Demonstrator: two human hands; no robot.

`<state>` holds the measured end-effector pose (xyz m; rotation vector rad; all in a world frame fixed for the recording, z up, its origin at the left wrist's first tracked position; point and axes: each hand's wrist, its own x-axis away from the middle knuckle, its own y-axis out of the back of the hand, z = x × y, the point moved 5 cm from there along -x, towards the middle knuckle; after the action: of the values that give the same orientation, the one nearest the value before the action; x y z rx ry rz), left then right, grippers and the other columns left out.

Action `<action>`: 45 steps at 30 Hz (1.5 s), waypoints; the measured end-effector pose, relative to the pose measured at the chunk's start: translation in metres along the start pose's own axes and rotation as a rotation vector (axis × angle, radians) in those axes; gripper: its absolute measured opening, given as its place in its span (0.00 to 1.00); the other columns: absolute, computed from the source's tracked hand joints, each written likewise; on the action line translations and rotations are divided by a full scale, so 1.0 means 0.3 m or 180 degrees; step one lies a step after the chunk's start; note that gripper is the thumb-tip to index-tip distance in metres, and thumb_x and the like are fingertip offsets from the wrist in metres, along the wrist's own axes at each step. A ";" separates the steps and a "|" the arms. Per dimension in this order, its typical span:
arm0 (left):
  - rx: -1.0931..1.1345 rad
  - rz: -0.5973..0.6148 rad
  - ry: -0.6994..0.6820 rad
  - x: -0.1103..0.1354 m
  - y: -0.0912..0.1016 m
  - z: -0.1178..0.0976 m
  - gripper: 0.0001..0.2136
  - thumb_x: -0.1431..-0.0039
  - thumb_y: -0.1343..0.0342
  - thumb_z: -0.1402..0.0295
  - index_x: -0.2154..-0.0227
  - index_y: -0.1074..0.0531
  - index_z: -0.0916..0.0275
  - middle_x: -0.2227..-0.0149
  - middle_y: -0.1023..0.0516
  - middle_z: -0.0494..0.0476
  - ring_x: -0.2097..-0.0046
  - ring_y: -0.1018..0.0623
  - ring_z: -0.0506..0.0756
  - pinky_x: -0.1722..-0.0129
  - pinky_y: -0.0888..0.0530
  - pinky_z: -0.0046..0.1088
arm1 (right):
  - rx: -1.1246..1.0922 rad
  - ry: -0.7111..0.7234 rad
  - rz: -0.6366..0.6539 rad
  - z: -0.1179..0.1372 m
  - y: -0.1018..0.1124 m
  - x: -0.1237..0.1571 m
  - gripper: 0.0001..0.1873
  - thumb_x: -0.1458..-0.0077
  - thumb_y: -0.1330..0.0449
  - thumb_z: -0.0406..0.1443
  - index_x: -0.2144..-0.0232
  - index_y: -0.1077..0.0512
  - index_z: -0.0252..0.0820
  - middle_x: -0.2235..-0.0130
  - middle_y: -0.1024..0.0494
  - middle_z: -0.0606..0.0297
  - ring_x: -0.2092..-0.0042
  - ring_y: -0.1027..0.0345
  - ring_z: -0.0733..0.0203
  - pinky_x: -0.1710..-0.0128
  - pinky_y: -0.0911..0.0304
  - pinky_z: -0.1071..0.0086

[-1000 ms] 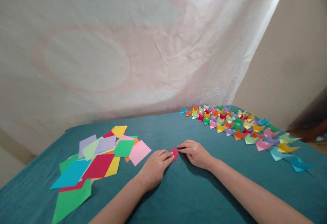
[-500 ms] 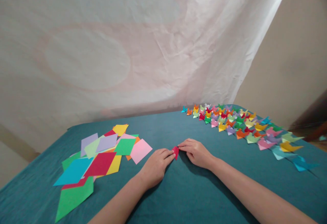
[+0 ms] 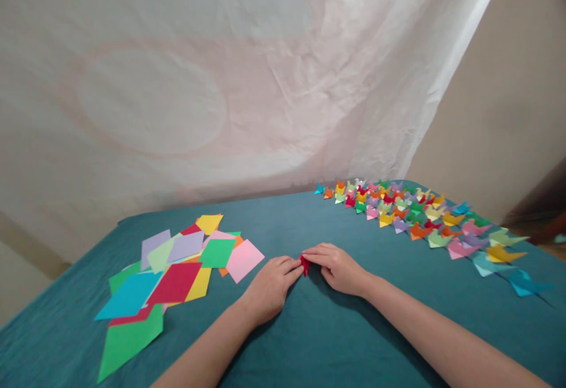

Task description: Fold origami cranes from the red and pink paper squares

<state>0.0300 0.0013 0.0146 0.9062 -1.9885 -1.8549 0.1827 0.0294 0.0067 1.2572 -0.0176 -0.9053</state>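
Note:
A small piece of folded red paper (image 3: 305, 266) lies on the teal tablecloth between my hands. My left hand (image 3: 273, 289) presses its fingertips on the paper's left side, with the fingers held together. From the right, my right hand (image 3: 338, 267) has its fingertips on the paper's upper right part, and its thumb is tucked beneath the fingers. Part of the paper is hidden under the fingertips.
Loose sheets of coloured paper (image 3: 177, 285) overlap in a pile at the left. Several rows of folded paper birds (image 3: 435, 237) stand along the right side. A pale cloth (image 3: 265, 93) hangs behind the table (image 3: 283, 347).
My right hand has shifted slightly left over the red paper. Less of the paper shows now, and it looks narrower and darker. My left hand stays almost in place.

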 end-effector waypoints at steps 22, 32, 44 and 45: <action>-0.0015 -0.0303 0.0309 0.003 -0.002 0.023 0.22 0.45 0.53 0.80 0.46 0.38 0.64 0.44 0.35 0.60 0.43 0.37 0.57 0.43 0.39 0.40 | 0.0562 0.0008 0.0414 0.008 -0.023 -0.005 0.20 0.42 0.50 0.28 0.49 0.32 0.47 0.50 0.28 0.61 0.52 0.38 0.57 0.54 0.43 0.61; -0.0108 -0.0056 0.0255 0.002 -0.031 0.040 0.22 0.43 0.54 0.77 0.45 0.38 0.62 0.42 0.36 0.56 0.40 0.40 0.59 0.42 0.40 0.42 | 0.0871 -0.0035 0.0757 0.033 -0.015 -0.001 0.22 0.43 0.50 0.28 0.48 0.33 0.43 0.46 0.31 0.58 0.50 0.40 0.54 0.54 0.42 0.59; -0.0230 -0.0024 0.0288 -0.003 -0.021 0.031 0.21 0.41 0.54 0.76 0.44 0.38 0.61 0.44 0.34 0.56 0.42 0.38 0.60 0.44 0.38 0.43 | 0.0700 0.0106 0.1017 0.043 0.008 0.004 0.23 0.48 0.48 0.27 0.50 0.31 0.45 0.44 0.34 0.55 0.46 0.42 0.53 0.49 0.45 0.58; -0.0245 -0.0022 0.0287 -0.004 -0.021 0.030 0.21 0.41 0.54 0.76 0.44 0.38 0.61 0.44 0.34 0.56 0.42 0.38 0.60 0.45 0.38 0.43 | 0.0685 0.0100 0.1037 0.043 0.009 0.005 0.24 0.48 0.48 0.27 0.50 0.31 0.46 0.44 0.35 0.55 0.45 0.42 0.53 0.49 0.45 0.58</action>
<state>0.0272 0.0093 0.0075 0.9582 -1.8506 -1.8464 0.1791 0.0183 0.0129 1.4180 -0.2939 -0.6122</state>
